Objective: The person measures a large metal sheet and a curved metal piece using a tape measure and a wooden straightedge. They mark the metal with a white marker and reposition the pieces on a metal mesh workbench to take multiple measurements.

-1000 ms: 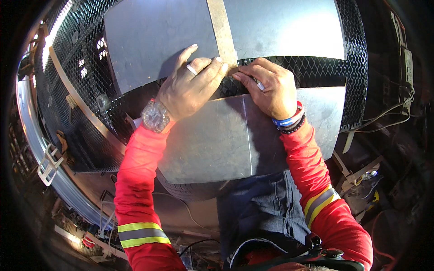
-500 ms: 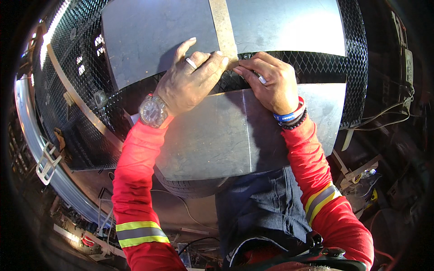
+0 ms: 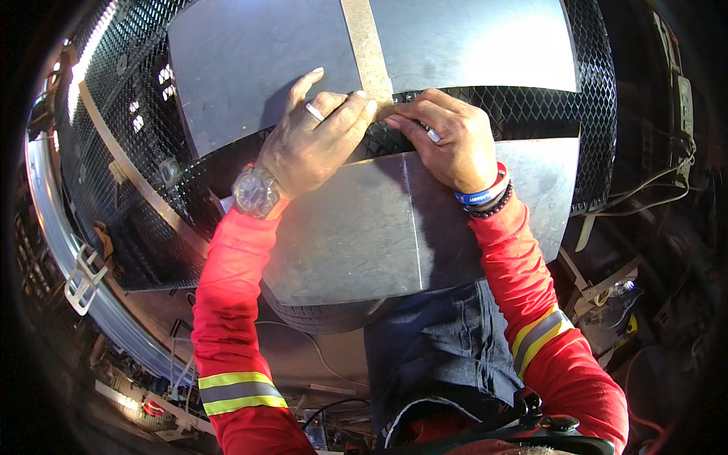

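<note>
A long flat metal ruler (image 3: 365,39) lies over the upper grey sheet metal plate (image 3: 258,68), its near end reaching past the plate's edge. My left hand (image 3: 315,140) grips that end from the left, thumb and fingers pressed together, with the little finger raised. From the right, my right hand (image 3: 447,140) pinches the ruler's corner. Anything smaller between those fingertips is hidden. Below both hands sits a second grey plate (image 3: 341,235), marked with a thin pale line running toward me.
Black expanded metal mesh (image 3: 595,114) lies under the plates and shows in the gap between them. A tyre (image 3: 326,315) is beneath the near plate. At left are a curved flat strip (image 3: 136,182) and shiny metal lengths (image 3: 53,205). Cables (image 3: 644,193) hang at right.
The ruler's near end and both hands have shifted slightly left and down in the picture. The grip of each hand looks the same.
</note>
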`<state>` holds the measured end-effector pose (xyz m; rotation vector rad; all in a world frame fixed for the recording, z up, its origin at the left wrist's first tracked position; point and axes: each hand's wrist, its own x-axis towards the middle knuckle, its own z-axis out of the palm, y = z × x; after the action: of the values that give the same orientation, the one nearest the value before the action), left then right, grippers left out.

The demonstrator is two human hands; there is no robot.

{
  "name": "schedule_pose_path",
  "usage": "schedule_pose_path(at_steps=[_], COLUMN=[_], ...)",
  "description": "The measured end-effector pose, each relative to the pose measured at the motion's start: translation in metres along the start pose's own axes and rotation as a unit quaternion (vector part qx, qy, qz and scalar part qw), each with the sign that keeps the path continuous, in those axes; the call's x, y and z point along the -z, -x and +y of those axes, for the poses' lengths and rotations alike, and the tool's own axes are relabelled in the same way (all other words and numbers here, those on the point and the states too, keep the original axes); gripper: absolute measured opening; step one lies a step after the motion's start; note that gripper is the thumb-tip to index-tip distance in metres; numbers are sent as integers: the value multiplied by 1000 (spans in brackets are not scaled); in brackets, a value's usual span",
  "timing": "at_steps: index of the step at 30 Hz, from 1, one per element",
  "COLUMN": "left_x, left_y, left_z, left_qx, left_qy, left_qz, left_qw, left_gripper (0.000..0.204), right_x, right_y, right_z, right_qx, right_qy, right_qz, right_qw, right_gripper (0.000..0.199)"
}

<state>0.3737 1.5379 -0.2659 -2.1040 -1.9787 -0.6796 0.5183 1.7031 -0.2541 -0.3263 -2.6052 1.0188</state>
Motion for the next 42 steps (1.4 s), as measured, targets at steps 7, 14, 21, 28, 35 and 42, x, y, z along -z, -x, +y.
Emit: schedule_pose_path(at_steps=[7, 14, 21, 28, 35, 42], left_x=[0, -5, 3, 2, 2, -1], left_y=[0, 4, -6, 0, -1, 1], left_z=[0, 0, 2, 3, 0, -1], left_qx=[-1, 8, 21, 30, 20, 23], left_qy=[-7, 0, 2, 1, 6, 12], left_qz=[0, -9, -5, -5, 4, 16], left_qw=[1000, 1000, 1000, 1000, 1000, 1000], left_gripper=[27, 23, 22, 23, 20, 21], right_x=[1, 35, 78, 35, 4, -6], right_y=[0, -6, -54, -182, -237, -245], right_z=[-1, -7, 4, 11, 45, 46], right_qx=[-12, -20, -58, -137, -62, -53], right_qy=[-4, -104, -74, -97, 48, 68], right_qz=[-7, 41, 77, 70, 72, 79], right_qw=[1000, 994, 993, 983, 994, 993], right_gripper=[12, 15, 33, 47, 25, 24])
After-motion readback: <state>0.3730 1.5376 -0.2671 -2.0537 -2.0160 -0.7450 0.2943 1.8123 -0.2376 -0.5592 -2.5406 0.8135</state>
